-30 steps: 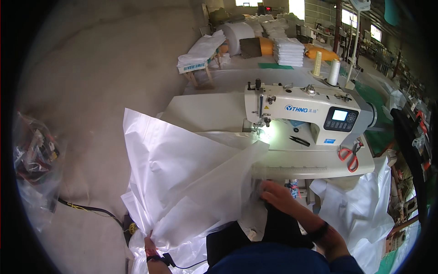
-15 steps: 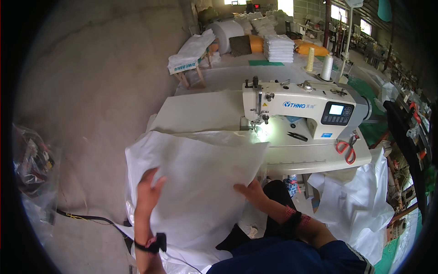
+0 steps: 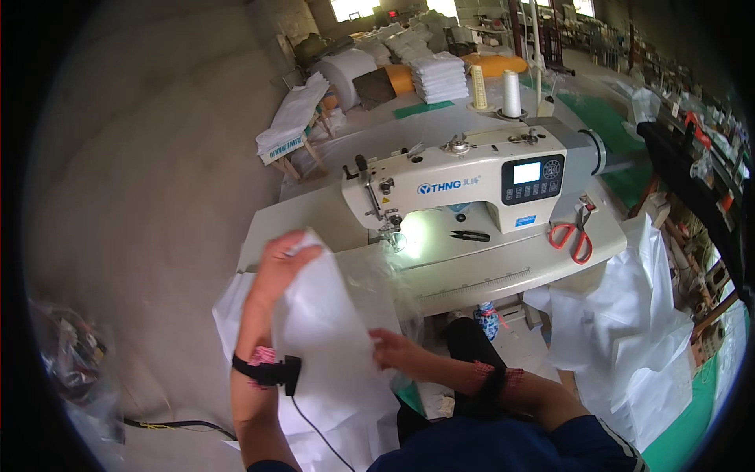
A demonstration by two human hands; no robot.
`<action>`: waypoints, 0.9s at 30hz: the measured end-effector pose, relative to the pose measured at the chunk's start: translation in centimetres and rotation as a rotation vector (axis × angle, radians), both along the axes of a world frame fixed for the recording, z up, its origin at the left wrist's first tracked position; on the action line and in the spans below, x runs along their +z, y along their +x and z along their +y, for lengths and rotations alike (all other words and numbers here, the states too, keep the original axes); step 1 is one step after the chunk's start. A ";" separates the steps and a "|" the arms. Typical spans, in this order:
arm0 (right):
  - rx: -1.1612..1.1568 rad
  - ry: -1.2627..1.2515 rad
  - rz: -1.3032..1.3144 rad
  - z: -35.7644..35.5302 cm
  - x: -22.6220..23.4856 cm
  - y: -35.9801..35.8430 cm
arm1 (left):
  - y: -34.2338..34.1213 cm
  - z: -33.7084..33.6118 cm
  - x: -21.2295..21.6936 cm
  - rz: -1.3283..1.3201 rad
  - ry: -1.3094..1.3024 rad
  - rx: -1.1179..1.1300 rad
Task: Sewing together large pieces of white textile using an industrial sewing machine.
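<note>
— How are the hands placed?

— The left hand (image 3: 277, 263) is raised, fingers curled over the upper corner of the white fabric sheet (image 3: 330, 330), holding it by that edge. A black strap with a cable sits on that wrist. The right hand (image 3: 391, 351) is lower, at the sheet's right edge, fingers bent and pinching the cloth; its forearm comes in from the lower right.

— And the sheet itself?

— Plain white, thin, a little creased. It hangs in front of the person, between the two hands, with its top corner reaching the near edge of the sewing table (image 3: 503, 271) and its lower part falling out of view below.

— What lies beyond it?

— The white sewing machine (image 3: 464, 181) stands on the table, its needle end just past the sheet's top corner, lamp lit there. Black snips (image 3: 470, 235) lie on the bed, and red-handled scissors (image 3: 572, 236) lie further right. More white fabric (image 3: 629, 315) is draped off the table's right side. Behind the machine stand two thread cones (image 3: 511, 94); farther back, stacked white cloth (image 3: 440, 77) on the floor.
</note>
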State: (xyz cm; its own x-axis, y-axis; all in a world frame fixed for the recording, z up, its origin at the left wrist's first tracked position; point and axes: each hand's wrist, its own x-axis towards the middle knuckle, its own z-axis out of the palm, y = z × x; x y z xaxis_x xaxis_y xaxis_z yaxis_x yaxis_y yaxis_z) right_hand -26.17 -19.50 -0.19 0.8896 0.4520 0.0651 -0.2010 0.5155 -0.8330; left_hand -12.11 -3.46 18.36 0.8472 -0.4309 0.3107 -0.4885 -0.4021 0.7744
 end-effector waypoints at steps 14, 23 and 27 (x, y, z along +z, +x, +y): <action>0.186 -0.878 -0.028 1.4 -7.5 0.3 | 11.9 -2.2 -17.0 -0.116 0.660 0.257; -0.332 -1.220 0.216 -6.9 -10.9 -1.1 | 5.8 1.6 -18.4 -0.223 0.452 0.018; -0.900 -0.924 -0.395 -5.4 -11.7 1.0 | 6.9 2.0 -15.9 -0.022 0.281 0.043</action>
